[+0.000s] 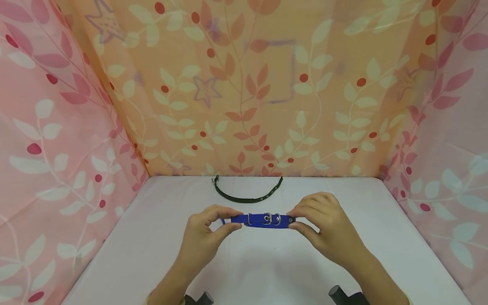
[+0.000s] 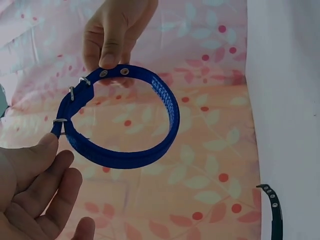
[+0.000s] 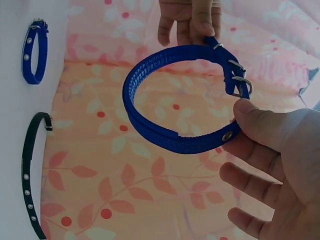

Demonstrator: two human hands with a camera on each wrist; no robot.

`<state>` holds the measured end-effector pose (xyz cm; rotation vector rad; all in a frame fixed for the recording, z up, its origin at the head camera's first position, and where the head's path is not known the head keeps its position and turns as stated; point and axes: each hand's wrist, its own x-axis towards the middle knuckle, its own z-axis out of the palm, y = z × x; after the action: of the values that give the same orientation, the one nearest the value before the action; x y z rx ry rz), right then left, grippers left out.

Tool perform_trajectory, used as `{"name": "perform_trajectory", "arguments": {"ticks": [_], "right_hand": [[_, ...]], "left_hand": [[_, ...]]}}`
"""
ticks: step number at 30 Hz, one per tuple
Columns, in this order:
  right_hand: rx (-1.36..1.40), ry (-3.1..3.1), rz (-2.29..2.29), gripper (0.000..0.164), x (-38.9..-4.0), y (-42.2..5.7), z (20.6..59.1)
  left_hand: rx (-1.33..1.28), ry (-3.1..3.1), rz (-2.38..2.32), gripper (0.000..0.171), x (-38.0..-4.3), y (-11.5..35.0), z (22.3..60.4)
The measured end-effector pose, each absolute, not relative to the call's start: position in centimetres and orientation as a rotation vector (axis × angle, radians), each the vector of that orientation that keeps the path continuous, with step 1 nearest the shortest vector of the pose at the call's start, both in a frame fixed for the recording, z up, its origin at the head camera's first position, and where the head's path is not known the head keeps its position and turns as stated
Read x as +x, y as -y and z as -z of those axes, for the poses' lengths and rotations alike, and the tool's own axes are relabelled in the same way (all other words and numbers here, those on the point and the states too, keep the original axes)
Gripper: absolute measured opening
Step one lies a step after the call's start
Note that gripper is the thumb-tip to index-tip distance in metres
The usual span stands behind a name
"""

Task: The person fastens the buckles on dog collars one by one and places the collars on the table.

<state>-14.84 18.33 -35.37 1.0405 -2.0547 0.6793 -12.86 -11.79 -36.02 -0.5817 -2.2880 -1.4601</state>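
Between my two hands, above the white table, a blue dog collar (image 2: 122, 159) is held as a buckled loop. In the head view its metal buckle (image 1: 268, 218) and D-ring face me. My left hand (image 1: 203, 231) pinches the collar's left end between thumb and fingers. The right hand (image 1: 328, 224) pinches the opposite end, by an eyelet (image 3: 227, 136). The right wrist view shows the remaining fingers of that hand spread apart from the collar. A woven, lighter blue lining shows on the inside of the loop.
A black collar (image 1: 244, 200) with eyelets lies curved on the table (image 1: 251, 271) near the back wall. A second blue collar (image 3: 44, 55) lies on the table in the right wrist view. Leaf-patterned cloth (image 1: 244, 84) encloses the back and sides.
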Motion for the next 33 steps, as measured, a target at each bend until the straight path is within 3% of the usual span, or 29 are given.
{"name": "perform_trajectory", "arguments": {"ticks": [9, 16, 26, 29, 33], "right_hand": [[1.123, 1.839, -0.712, 0.029, -15.0, -17.7, 34.7], [1.171, 1.711, -0.723, 0.027, -14.9, -17.3, 34.4], [1.255, 1.796, -0.818, 0.023, -14.6, -17.8, 34.4], [1.191, 1.924, -0.840, 0.027, -14.4, -18.3, 34.6], [1.016, 2.163, -0.875, 0.047, -14.1, -18.9, 34.9]], "left_hand": [[-0.605, 2.447, 1.454, 0.028, -13.1, 11.9, 35.6], [-0.537, 2.706, 1.578, 0.046, -13.3, 11.9, 35.9], [-0.728, 2.568, 1.669, 0.049, -13.4, 12.1, 36.0], [-0.785, 2.520, 1.664, 0.052, -13.3, 12.2, 35.8], [-0.895, 2.432, 1.664, 0.058, -13.3, 12.3, 35.7]]}}
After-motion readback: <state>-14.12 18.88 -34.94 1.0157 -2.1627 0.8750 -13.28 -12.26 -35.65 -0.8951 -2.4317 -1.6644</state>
